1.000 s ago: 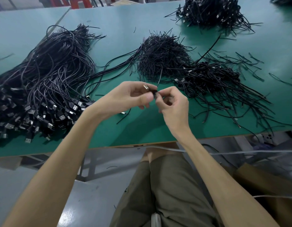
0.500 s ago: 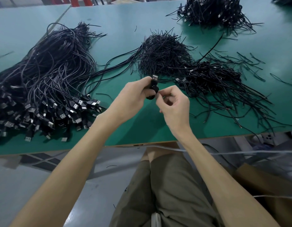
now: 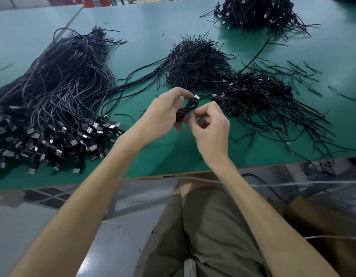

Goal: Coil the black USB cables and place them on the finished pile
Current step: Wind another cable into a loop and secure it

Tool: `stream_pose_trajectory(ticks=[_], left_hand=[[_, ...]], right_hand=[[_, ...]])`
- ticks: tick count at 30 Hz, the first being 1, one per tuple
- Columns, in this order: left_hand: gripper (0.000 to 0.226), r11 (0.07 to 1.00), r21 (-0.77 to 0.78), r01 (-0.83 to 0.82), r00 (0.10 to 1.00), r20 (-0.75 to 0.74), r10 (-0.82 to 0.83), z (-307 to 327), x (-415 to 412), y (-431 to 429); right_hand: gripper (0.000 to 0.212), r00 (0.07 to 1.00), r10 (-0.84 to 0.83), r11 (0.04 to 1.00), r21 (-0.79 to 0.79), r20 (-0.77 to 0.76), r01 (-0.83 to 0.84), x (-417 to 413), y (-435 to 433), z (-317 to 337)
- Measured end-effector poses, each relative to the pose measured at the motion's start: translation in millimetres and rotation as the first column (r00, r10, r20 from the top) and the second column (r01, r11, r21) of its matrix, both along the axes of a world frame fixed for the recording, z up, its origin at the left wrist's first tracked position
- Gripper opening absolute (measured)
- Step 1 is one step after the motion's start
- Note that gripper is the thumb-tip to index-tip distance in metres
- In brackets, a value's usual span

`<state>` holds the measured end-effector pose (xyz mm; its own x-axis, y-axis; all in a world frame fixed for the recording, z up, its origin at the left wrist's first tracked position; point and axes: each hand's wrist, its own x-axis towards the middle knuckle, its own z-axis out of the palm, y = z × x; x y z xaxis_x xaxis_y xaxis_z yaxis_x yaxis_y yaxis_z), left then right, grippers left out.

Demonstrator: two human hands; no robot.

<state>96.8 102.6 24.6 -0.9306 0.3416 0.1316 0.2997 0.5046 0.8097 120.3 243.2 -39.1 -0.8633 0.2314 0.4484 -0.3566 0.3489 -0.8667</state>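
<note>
Hands meet above table: left hand (image 3: 165,112) grips coiled cable (image 3: 188,108), right hand (image 3: 210,127) pinches it

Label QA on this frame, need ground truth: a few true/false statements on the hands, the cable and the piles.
1. The left hand and the right hand both hold the small coiled black USB cable above the green table top. True.
2. That coil lies flat on the table. False: the hands hold it up off the surface.
3. The big heap of loose black cables with silver USB plugs lies left of the hands. True.
4. The left hand is flat and empty. False: its fingers curl round the coil.
</note>
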Motion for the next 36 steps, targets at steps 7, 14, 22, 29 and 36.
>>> stream_pose_trajectory(ticks=[7, 14, 22, 29, 36], left_hand=[[0.032, 0.985, 0.138, 0.101, 0.982, 0.147, -0.121, 1.5, 0.7, -23.6], [0.070, 0.976, 0.013, 0.219, 0.974, 0.063, -0.219, 2.5, -3.2, -31.0], [0.035, 0.976, -0.182, 0.117, 0.987, -0.084, -0.134, 2.0, -8.9, -28.9], [0.030, 0.939, -0.343, -0.032, 0.991, -0.137, -0.016, 0.9, -5.4, -15.0], [0.043, 0.952, -0.289, -0.104, 0.994, -0.054, 0.092, -2.0, -3.0, -4.7]], right_hand=[[0.016, 1.000, 0.007, 1.000, -0.024, 0.004, -0.007, 0.2, 0.5, 0.6], [0.019, 1.000, 0.022, 1.000, -0.004, 0.007, -0.022, 3.0, -1.6, 2.6], [0.026, 0.999, 0.045, 0.998, 0.036, 0.003, -0.045, 3.4, -1.8, 3.4], [0.019, 0.999, 0.049, 0.996, 0.070, -0.019, -0.047, 4.9, -3.5, 2.9], [0.014, 0.997, 0.043, 0.984, 0.173, -0.062, -0.032, 7.0, -7.6, 2.9]])
